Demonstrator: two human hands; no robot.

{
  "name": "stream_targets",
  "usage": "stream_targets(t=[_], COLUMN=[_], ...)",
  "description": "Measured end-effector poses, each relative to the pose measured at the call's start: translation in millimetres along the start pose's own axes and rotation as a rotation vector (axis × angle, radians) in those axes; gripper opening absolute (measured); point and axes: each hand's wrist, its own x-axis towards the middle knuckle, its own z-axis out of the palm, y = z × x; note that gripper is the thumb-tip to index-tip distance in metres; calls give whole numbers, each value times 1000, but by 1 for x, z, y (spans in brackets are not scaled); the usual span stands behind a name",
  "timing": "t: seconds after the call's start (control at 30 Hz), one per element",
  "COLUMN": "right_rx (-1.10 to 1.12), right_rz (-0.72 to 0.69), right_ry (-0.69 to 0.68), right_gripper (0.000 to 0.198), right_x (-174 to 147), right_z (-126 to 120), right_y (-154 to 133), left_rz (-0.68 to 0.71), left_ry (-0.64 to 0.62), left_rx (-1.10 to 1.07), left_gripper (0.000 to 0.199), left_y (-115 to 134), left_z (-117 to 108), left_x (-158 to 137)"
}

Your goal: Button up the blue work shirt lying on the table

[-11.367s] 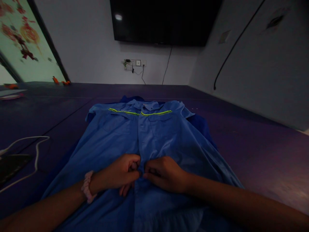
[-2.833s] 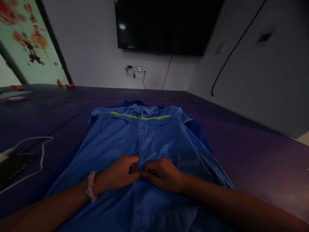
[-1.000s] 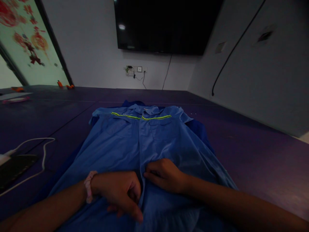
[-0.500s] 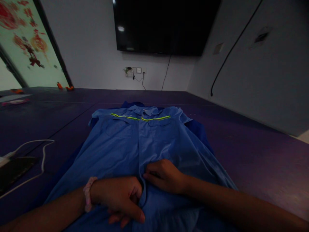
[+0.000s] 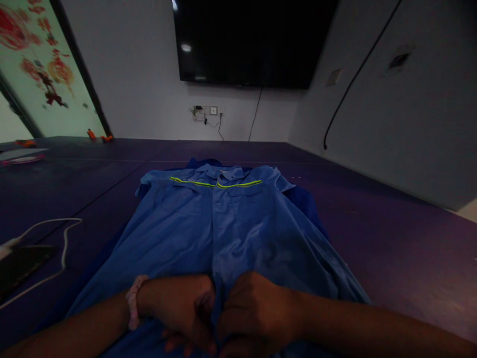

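A blue short-sleeved work shirt (image 5: pixel 179 238) lies front side up, its collar pointing away from me and yellow-green stripes across the chest. Its button placket runs down the middle. Low on that placket, my left hand (image 5: pixel 186 311), with a pink scrunchie (image 5: pixel 134 301) on the wrist, is closed on the shirt's front edge. Right beside it my right hand (image 5: pixel 257 313) is curled over the same edge, fingers bent around the cloth. The fingertips and any button between them are hidden. A darker blue garment (image 5: pixel 303 204) shows underneath.
The shirt rests on a purple surface (image 5: pixel 391 238). At the left lie a dark phone-like slab (image 5: pixel 30 263) and a white cable (image 5: pixel 65 248). A pink-rimmed item (image 5: pixel 24 160) and small orange objects (image 5: pixel 106 138) sit farther back. A black screen (image 5: pixel 253 40) hangs on the wall.
My right hand has moved down the placket toward me and now meets my left hand. The left hand stays near the same spot, its fingers drawn in closer to the edge.
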Motion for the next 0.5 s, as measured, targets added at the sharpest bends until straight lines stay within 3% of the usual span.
stream_targets(t=[0.2,0.5], right_rx=[-88,-217], right_rz=[-38,-129], right_ry=[-62,83], right_gripper=[34,35], right_x=[1,5], right_z=[-3,-3], right_y=[-1,-6], left_rz=[-32,-32], left_ry=[65,62], left_rx=[44,99], left_gripper=[27,30], left_y=[-5,1], left_z=[2,2], left_x=[5,1])
